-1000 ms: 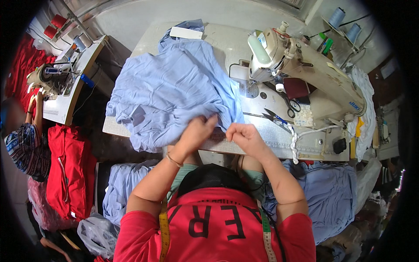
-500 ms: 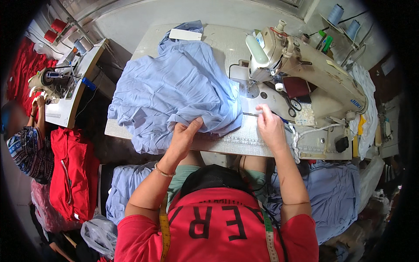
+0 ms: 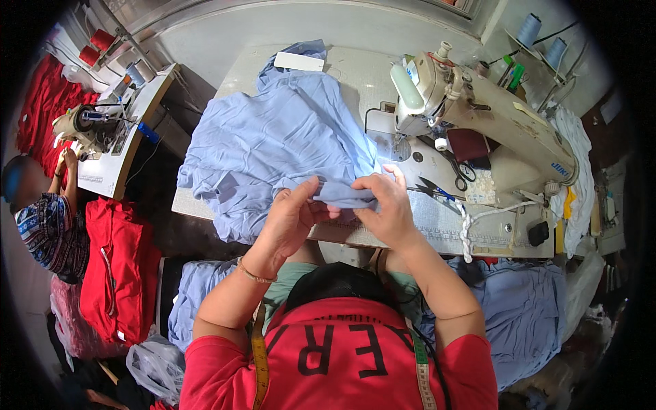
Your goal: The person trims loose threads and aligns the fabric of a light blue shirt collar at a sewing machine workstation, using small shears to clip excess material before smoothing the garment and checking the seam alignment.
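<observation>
A light blue shirt (image 3: 273,130) lies spread and rumpled on the sewing table (image 3: 239,61), its collar end with a white tag (image 3: 298,61) at the far side. At its near edge, my left hand (image 3: 294,208) grips a fold of the cloth between thumb and fingers. My right hand (image 3: 386,205) pinches the same folded edge a little to the right. Beyond my right hand stands a sewing machine (image 3: 478,102), its needle area left of the head base; the shirt's right edge reaches close to its metal plate (image 3: 393,145).
Blue-handled scissors (image 3: 437,190) and black-handled scissors (image 3: 459,167) lie right of my right hand, near a white braided cord (image 3: 467,232). At the left, another person (image 3: 48,219) works at a second machine (image 3: 78,130). Red garments (image 3: 116,273) and blue cloth (image 3: 512,301) are piled below table height.
My right hand has moved left from the bare tabletop and taken hold of the shirt's near edge. The blue-handled scissors it partly covered now show. The view has shifted slightly.
</observation>
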The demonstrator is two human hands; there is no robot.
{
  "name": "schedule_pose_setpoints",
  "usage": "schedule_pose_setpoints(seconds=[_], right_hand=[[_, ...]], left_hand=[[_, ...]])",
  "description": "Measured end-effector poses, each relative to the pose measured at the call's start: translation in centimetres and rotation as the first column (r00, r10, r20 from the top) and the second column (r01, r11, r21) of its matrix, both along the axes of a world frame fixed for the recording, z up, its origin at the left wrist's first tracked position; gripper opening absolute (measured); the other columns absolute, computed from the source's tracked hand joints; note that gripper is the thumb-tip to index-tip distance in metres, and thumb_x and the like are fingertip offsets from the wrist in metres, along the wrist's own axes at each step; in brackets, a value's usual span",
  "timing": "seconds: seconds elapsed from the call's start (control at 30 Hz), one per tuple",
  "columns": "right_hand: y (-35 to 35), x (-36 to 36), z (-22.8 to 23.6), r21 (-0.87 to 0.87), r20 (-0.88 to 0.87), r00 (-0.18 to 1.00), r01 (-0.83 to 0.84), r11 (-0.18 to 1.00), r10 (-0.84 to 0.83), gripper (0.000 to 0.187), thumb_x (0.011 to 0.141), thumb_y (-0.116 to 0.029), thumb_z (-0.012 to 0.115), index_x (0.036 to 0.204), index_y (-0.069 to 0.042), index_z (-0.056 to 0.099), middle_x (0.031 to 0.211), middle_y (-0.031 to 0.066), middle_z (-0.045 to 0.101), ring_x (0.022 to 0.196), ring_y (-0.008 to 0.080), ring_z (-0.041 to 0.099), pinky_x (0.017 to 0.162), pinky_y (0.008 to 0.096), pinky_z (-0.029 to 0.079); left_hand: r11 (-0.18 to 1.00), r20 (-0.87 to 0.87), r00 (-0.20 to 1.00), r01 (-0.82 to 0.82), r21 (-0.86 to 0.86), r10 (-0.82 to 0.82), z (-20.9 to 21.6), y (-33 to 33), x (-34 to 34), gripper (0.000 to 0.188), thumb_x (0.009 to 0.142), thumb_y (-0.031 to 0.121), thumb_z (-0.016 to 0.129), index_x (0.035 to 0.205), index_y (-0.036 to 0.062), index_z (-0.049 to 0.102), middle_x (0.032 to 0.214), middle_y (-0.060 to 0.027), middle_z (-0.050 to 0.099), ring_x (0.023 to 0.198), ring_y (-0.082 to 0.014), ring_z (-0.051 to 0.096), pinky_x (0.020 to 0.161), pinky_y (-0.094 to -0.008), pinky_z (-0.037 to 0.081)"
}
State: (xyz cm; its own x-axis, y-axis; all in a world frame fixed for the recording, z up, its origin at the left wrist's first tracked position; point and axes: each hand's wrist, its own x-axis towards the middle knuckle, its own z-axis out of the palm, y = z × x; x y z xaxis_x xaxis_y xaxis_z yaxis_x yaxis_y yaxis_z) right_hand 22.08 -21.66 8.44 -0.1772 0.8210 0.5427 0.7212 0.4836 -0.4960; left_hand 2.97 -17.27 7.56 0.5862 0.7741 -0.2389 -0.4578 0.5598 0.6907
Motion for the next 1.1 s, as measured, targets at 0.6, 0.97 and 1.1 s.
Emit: schedule_pose_setpoints(seconds=[0.6,0.97,1.1], right_hand=[[0.8,1.3,1.7,-0.525,-0.539,0.840,-0.389,0.757,0.057,0.022,0.081,-0.006,0.059,0.101,-0.001,0.052,0.086,0.0002,0.053,0.080,0.0076,0.050,0.071,0.0240,0.042],[1.6,1.9,-0.1,-0.445,-0.800,0.600,-0.570,0.691,-0.020,0.017,0.085,-0.010,0.061,0.098,-0.003,0.053,0.083,-0.0036,0.051,0.077,0.0045,0.046,0.070,0.0199,0.039],[1.5,1.8,-1.0,-0.443,-0.809,0.585,-0.547,0.710,-0.054,0.012,0.087,-0.010,0.059,0.096,-0.005,0.053,0.084,-0.0047,0.051,0.077,0.0033,0.046,0.071,0.0188,0.039]], left_hand=[[0.692,-0.487,0.845,0.489,0.532,-0.222,3.4,4.4,-0.8,0.017,0.084,0.019,0.063,0.088,0.0018,0.062,0.073,0.0047,0.057,0.067,-0.0020,0.047,0.057,-0.0197,0.038],[0.830,-0.488,0.837,0.444,0.337,-0.249,2.0,3.8,-0.9,0.020,0.084,0.019,0.065,0.095,0.0017,0.063,0.080,0.0036,0.059,0.070,-0.0042,0.050,0.064,-0.0196,0.042],[0.911,-0.360,0.899,0.344,0.229,-0.249,-1.2,3.4,-0.6,0.020,0.085,0.018,0.063,0.099,0.0028,0.061,0.085,0.0049,0.058,0.075,-0.0033,0.050,0.065,-0.0194,0.041]])
